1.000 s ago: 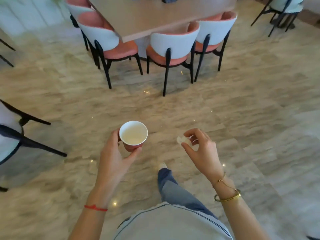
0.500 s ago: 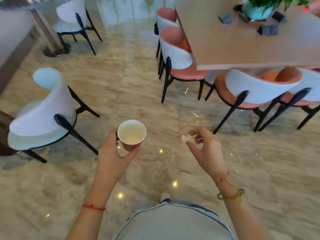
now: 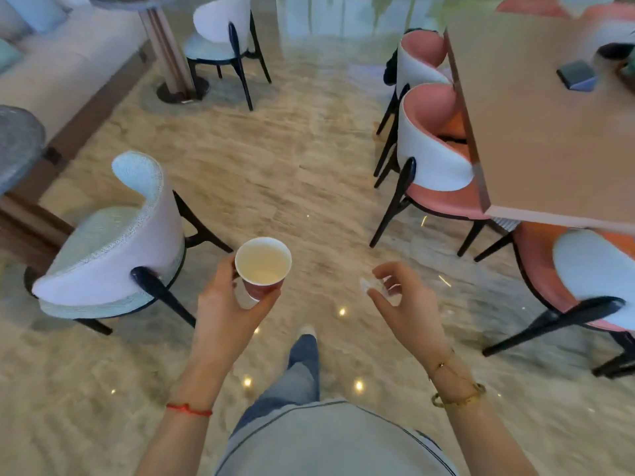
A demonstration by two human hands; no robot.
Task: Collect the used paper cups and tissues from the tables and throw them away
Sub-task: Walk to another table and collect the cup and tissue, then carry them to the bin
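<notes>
A small red paper cup with a white inside (image 3: 263, 267) is held upright in the left hand (image 3: 226, 304), the thumb on its near side and the fingers curled round the far side. It is carried in the air above the beige marbled floor (image 3: 275, 159), not set on any desk. No tissue is seen inside it; whether a little liquid remains cannot be told. A small crumpled white tissue (image 3: 369, 285) is pinched between the thumb and fingertips of the right hand (image 3: 409, 304), just beside the cup and apart from it. Both grips are thus closed, each on its own piece of rubbish.

The carrying step is judged to be in hand: one cup and one tissue have been gathered, and disposal is not yet done. A bin must next be found, or the tissue could first be dropped into the cup so that one hand is freed.

No bin is seen. The long tan wooden desk (image 3: 549, 132) at the right is cut off by the frame, and a dark blurred object (image 3: 577, 75) on it cannot be identified. A round grey desk (image 3: 17, 146) at the left is only partly shown. Pink-seated (image 3: 433, 146) and pale green-seated chairs (image 3: 113, 242) are softened by motion blur.
</notes>
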